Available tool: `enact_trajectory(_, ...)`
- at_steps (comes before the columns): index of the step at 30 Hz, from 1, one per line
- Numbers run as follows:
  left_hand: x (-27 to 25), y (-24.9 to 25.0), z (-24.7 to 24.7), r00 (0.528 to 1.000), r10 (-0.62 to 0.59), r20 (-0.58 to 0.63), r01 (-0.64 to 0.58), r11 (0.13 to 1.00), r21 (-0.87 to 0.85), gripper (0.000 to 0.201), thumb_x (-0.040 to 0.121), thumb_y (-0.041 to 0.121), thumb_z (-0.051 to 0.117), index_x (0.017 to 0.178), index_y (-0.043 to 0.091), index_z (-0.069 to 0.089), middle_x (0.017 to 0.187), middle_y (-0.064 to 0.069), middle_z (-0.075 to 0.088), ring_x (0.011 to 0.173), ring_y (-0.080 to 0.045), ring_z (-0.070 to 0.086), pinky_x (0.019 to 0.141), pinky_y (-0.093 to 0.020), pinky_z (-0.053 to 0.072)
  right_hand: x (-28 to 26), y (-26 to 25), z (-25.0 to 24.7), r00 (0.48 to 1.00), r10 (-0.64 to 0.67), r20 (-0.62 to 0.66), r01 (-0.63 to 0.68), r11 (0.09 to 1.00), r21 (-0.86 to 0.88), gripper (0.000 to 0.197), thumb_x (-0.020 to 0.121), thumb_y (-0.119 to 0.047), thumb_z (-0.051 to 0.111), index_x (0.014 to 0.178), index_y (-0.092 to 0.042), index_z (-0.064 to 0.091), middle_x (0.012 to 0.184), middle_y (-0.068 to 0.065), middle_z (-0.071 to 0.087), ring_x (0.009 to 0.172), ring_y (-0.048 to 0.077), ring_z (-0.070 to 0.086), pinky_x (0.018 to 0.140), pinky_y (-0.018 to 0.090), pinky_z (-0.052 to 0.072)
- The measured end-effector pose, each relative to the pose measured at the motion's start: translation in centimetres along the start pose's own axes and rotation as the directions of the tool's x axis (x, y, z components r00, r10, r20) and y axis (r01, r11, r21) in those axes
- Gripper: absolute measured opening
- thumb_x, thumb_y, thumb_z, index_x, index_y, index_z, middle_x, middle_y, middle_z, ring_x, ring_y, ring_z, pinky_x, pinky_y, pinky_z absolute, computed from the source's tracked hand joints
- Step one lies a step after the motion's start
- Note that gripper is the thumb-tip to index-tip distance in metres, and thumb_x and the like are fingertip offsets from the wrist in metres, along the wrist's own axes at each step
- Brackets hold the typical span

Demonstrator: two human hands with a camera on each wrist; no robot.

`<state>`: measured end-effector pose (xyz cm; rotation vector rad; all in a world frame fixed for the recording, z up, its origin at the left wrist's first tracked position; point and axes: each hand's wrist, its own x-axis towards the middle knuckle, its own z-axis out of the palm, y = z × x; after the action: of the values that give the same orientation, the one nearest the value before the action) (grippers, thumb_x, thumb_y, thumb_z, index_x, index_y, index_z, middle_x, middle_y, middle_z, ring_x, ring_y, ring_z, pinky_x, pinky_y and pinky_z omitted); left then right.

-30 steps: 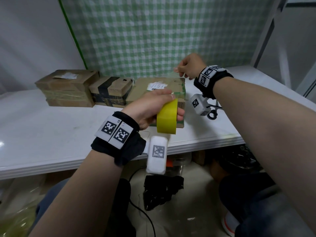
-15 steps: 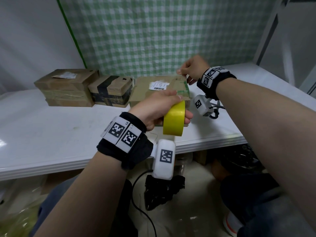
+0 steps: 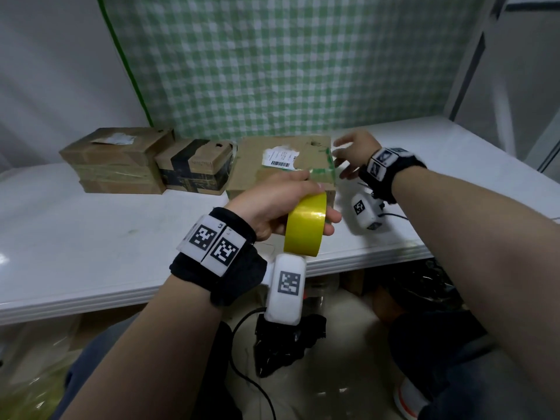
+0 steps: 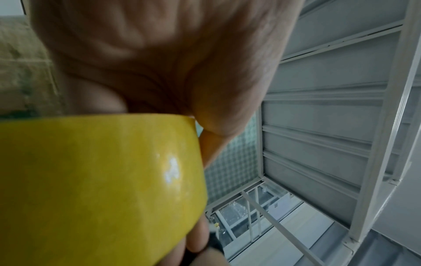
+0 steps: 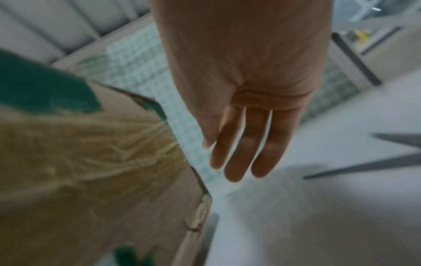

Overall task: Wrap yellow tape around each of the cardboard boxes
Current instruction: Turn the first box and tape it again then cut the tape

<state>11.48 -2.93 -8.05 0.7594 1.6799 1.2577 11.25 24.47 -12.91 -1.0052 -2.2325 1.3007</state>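
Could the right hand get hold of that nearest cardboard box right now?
Probably yes. The right hand is open and holds nothing, hovering just beside the nearest box's right edge with nothing between them. The left hand grips the yellow tape roll.

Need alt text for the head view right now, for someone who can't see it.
Left hand grips a yellow tape roll before a labelled cardboard box; the open right hand hovers beside its right edge. Two more boxes sit left.
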Motion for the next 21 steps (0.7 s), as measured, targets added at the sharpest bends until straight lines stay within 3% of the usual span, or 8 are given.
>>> enact_trajectory(5, -0.5, 0.0, -0.1, 1.0, 0.012, -0.004, -0.012, 1.0, 0.004, 0.018, 0.107, 0.021, 0.048, 0.091, 0.028, 0.05, 0.081, -0.011, 0.077, 0.065, -0.026, 0.073, 0.076, -0.038, 0.056, -3.2, -1.1, -0.9, 0.952, -0.279, -0.128, 0.287, 0.957, 0.044, 0.031, 0.099, -0.033, 0.063, 0.126, -0.018, 0.068, 0.121, -0.002, 0.07, 0.099, 0.019, 0.07, 0.086, 0.039, 0.06)
enact_trajectory(8, -1.2, 0.0, 0.1, 1.0, 0.019, -0.003, -0.019, 1.0, 0.014, 0.017, 0.107, 0.022, 0.048, 0.092, 0.029, 0.049, 0.08, -0.011, 0.077, 0.065, -0.025, 0.072, 0.076, -0.038, 0.056, -5.7, -2.4, -0.4, 0.881, -0.473, 0.034, 0.473, 0.876, -0.095, 0.042, 0.097, -0.042, 0.065, 0.132, -0.019, 0.067, 0.137, -0.002, 0.061, 0.121, 0.014, 0.058, 0.109, 0.036, 0.045)
enact_trajectory(11, -1.6, -0.3, 0.0, 1.0, 0.021, -0.018, -0.021, 1.0, 0.011, 0.013, 0.107, 0.023, 0.049, 0.099, 0.033, 0.049, 0.081, -0.011, 0.077, 0.066, -0.024, 0.074, 0.076, -0.039, 0.058, -7.1, -2.8, 0.9, 0.877, -0.373, 0.302, 0.475, 0.765, -0.435, 0.071, 0.095, -0.063, 0.053, 0.154, -0.024, 0.043, 0.164, -0.002, 0.031, 0.15, 0.026, 0.028, 0.124, 0.045, 0.021)
enact_trajectory(13, -1.6, -0.5, -0.1, 0.999, 0.029, -0.026, -0.028, 0.999, 0.014, 0.011, 0.107, 0.024, 0.049, 0.105, 0.035, 0.049, 0.083, -0.01, 0.077, 0.068, -0.024, 0.075, 0.08, -0.043, 0.059, -7.3, -3.0, 1.3, 0.907, -0.263, 0.329, 0.399, 0.787, -0.471, 0.074, 0.099, -0.063, 0.046, 0.16, -0.025, 0.028, 0.169, -0.003, 0.015, 0.154, 0.026, 0.016, 0.125, 0.042, 0.013)
enact_trajectory(15, -1.6, -0.8, -0.1, 0.999, 0.031, -0.03, -0.031, 0.999, 0.009, 0.025, 0.107, 0.025, 0.05, 0.13, 0.032, 0.045, 0.084, -0.011, 0.077, 0.071, -0.025, 0.075, 0.085, -0.047, 0.058, -7.3, -3.7, 1.2, 0.916, -0.232, 0.328, 0.365, 0.821, -0.439, 0.076, 0.099, -0.061, 0.049, 0.161, -0.022, 0.026, 0.168, -0.001, 0.018, 0.151, 0.023, 0.026, 0.119, 0.033, 0.028)
enact_trajectory(17, -1.3, -1.3, -0.3, 0.999, 0.029, -0.033, -0.029, 1.0, 0.006, 0.054, 0.106, 0.025, 0.052, 0.154, 0.029, 0.027, 0.086, -0.012, 0.077, 0.073, -0.027, 0.075, 0.084, -0.047, 0.058, -6.9, -4.2, 1.1, 0.938, -0.224, 0.265, 0.318, 0.86, -0.399, 0.068, 0.098, -0.055, 0.055, 0.154, -0.02, 0.039, 0.151, 0.002, 0.044, 0.122, 0.02, 0.058, 0.078, 0.018, 0.053)
enact_trajectory(19, -1.1, -1.7, -0.3, 0.999, 0.023, -0.03, -0.023, 1.0, -0.011, 0.064, 0.105, 0.025, 0.054, 0.159, 0.029, 0.02, 0.087, -0.015, 0.077, 0.073, -0.029, 0.075, 0.084, -0.048, 0.059, -6.6, -4.2, 1.2, 0.969, -0.178, 0.174, 0.223, 0.932, -0.287, 0.047, 0.098, -0.05, 0.059, 0.133, -0.019, 0.059, 0.117, 0.001, 0.065, 0.074, 0.014, 0.066, 0.041, 0.016, 0.045)
enact_trajectory(21, -0.8, -2.0, -0.4, 0.999, 0.02, -0.047, -0.021, 0.999, -0.035, 0.066, 0.104, 0.025, 0.056, 0.159, 0.03, 0.02, 0.088, -0.016, 0.077, 0.073, -0.03, 0.074, 0.079, -0.045, 0.06, -6.0, -4.1, 1.1, 0.982, -0.126, 0.14, 0.156, 0.96, -0.232, 0.042, 0.099, -0.052, 0.057, 0.117, -0.015, 0.067, 0.102, 0.007, 0.071, 0.062, 0.02, 0.066, 0.04, 0.021, 0.048)
